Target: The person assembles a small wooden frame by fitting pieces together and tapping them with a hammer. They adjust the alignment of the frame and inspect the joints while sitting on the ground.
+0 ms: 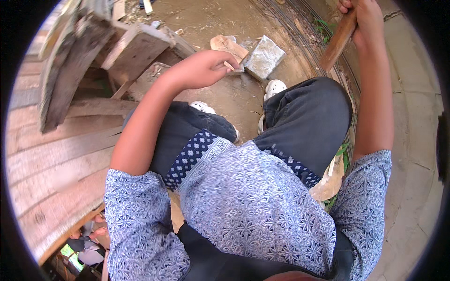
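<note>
My left hand (211, 69) is closed in front of me, and a small pale sliver of wood (228, 65) sticks out between its fingers. Just beyond it a cut block of wood (228, 47) lies on the ground beside a rough grey stone block (265, 57). At the upper right my right hand (368, 21) is raised, with the fingers wrapped round a flat brown wooden bar (339, 41). That bar slants down toward my knee, and its upper end is cut off by the picture's edge.
At left stands a wooden structure of weathered boards (70, 70) against a plank wall (65, 159). Thin dark rods (309, 35) run along the ground near a concrete surface (412, 131) at right. Another person (89, 248) shows at lower left.
</note>
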A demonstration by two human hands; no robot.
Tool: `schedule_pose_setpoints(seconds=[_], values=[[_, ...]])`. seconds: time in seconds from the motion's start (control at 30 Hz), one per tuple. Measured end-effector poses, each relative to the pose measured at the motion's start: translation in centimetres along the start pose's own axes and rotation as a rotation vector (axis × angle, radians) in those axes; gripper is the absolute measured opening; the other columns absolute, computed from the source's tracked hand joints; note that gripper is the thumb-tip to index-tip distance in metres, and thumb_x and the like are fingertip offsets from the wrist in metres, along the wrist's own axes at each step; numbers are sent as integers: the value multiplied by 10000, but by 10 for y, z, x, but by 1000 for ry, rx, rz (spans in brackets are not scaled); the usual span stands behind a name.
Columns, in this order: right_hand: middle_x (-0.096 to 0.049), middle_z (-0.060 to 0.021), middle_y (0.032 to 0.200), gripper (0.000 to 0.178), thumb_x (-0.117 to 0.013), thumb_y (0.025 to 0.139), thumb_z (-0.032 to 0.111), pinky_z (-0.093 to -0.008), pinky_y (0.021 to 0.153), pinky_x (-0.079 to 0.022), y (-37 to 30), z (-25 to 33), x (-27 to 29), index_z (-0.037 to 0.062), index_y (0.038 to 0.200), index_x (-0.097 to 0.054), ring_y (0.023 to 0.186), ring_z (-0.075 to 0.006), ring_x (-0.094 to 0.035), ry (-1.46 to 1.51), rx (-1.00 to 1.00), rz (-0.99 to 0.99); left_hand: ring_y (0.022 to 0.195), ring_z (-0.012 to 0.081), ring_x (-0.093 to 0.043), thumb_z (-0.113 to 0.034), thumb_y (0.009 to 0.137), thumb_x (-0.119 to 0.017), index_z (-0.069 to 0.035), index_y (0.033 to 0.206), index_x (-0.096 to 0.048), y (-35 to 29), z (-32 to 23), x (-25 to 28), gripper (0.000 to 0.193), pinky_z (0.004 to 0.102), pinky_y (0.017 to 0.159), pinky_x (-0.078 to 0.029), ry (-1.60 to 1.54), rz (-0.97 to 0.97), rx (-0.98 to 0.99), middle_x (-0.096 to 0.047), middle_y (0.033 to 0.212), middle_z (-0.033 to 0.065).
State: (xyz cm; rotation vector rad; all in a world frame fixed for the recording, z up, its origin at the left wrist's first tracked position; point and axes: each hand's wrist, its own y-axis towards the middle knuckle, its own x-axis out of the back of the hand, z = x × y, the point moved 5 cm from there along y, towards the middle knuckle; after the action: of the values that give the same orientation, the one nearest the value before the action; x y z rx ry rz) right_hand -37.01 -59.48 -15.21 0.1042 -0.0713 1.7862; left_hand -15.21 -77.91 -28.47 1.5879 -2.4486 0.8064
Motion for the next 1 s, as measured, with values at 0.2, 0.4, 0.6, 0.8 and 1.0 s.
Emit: schedule_pose_setpoints(seconds=[0.2,0.4,0.6,0.8,1.0], values=[[-474,36,654,271,-650,946,312,-234,503,-343,-41,27,-41,54,884,-597,531,-62,-408,182,-101,139,691,46,-459,-130,947,-597,-31,1135,-670,-145,-33,67,224,250,637,-421,-118,-399,-6,-609,843,-14],[-492,23,680,277,-660,937,324,-224,489,-332,-92,62,-44,82,858,-552,532,-48,-398,126,-105,157,569,13,-318,-186,932,-654,-71,1126,-704,-249,-73,138,231,221,534,-275,187,-845,-13,-354,613,-110],[-466,38,642,300,-655,934,363,-221,487,-343,-103,83,-63,96,859,-542,524,-50,-400,186,-48,158,592,81,-434,-299,893,-667,-102,1082,-724,-306,-65,217,279,278,565,-370,457,-1153,161,-427,613,-36],[-457,42,646,300,-643,945,362,-227,467,-341,-96,59,-70,102,850,-527,504,-56,-410,173,-133,238,931,295,-688,-344,872,-654,-119,1159,-688,-291,-22,313,366,407,820,-523,733,-1142,367,-711,975,181],[-472,30,730,290,-641,955,357,-221,463,-349,-105,4,-54,123,872,-489,532,-45,-427,237,-331,198,993,315,-688,-328,872,-685,-114,1192,-676,-259,-26,339,385,428,872,-534,1033,-910,567,-714,1079,165]])
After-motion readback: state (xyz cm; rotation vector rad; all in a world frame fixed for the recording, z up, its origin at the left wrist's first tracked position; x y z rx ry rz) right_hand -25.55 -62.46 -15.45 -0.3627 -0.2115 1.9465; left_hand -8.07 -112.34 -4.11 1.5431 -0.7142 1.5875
